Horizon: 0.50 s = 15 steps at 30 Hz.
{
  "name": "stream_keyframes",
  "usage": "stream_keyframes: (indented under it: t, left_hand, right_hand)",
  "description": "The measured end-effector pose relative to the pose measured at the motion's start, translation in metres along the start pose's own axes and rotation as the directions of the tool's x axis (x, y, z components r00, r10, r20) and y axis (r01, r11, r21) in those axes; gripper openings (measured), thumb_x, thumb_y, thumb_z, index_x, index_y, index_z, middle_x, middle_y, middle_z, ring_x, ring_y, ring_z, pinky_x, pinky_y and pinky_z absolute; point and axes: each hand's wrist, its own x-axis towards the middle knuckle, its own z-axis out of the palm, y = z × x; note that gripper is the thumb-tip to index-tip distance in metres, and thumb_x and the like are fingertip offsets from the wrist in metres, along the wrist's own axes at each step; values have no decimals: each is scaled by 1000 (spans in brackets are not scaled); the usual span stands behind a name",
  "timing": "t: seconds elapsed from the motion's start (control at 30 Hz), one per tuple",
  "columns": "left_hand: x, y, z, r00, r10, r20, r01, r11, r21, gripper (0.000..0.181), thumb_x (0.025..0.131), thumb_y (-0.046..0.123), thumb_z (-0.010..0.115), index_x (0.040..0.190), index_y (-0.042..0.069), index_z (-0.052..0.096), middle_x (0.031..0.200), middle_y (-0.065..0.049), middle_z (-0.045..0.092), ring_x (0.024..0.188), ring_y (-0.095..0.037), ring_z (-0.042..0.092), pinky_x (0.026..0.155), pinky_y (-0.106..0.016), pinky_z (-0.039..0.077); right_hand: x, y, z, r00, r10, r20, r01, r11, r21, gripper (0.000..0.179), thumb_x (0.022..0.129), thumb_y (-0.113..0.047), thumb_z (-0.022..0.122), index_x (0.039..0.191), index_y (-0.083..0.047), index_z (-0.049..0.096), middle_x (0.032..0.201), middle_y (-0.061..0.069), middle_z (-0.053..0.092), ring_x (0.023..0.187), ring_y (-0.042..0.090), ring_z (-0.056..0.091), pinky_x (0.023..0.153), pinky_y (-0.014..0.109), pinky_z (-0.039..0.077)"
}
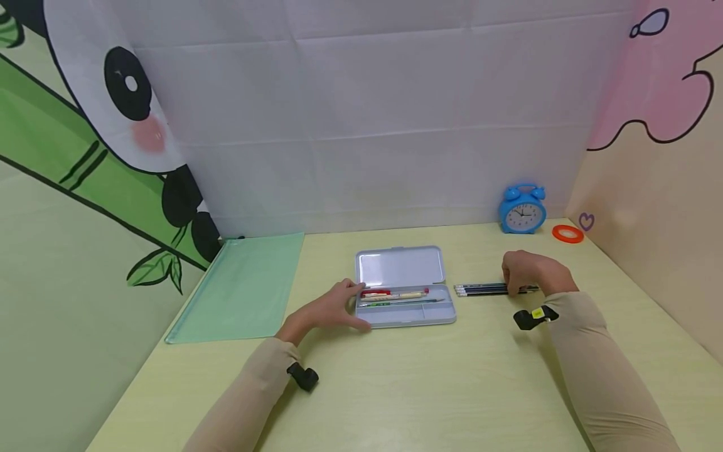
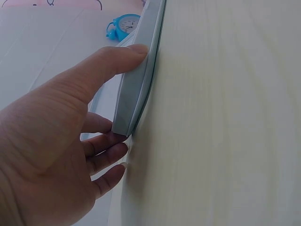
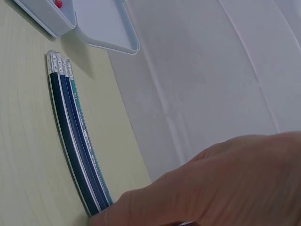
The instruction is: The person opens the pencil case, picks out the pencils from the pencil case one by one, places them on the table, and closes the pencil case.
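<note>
An open pencil case (image 1: 400,307) lies on the table with its lid (image 1: 400,266) tipped back. Inside sit a red pen (image 1: 375,292), a pale pen and a thin green-and-silver pencil. My left hand (image 1: 337,306) grips the left end of the case, thumb on the front side and fingers round the corner, as the left wrist view shows. To the right of the case, several dark pencils (image 3: 77,141) lie side by side, their eraser ends toward it. My right hand (image 1: 528,273) pinches this bundle near its far end; the fingertips are hidden in the right wrist view.
A blue alarm clock (image 1: 522,210) stands at the back right beside an orange ring (image 1: 567,233). On the left lies a pale green sheet or folder (image 1: 243,289). A white cloth backdrop (image 1: 367,125) closes off the table's back edge.
</note>
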Motion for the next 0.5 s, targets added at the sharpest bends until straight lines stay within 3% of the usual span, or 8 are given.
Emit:
stream_keyframes:
  t: [0.5]
  left_hand:
    - [0, 0, 0, 1000, -3, -2, 3, 1000, -8, 106, 74, 48, 87, 155, 4, 34, 132, -9, 44, 118, -23, 40, 99, -40, 41]
  right_hand:
    - [-3, -2, -2, 999, -34, -10, 34, 999, 7, 16, 82, -6, 78, 95, -5, 68, 86, 7, 60, 83, 25, 55, 71, 36, 47]
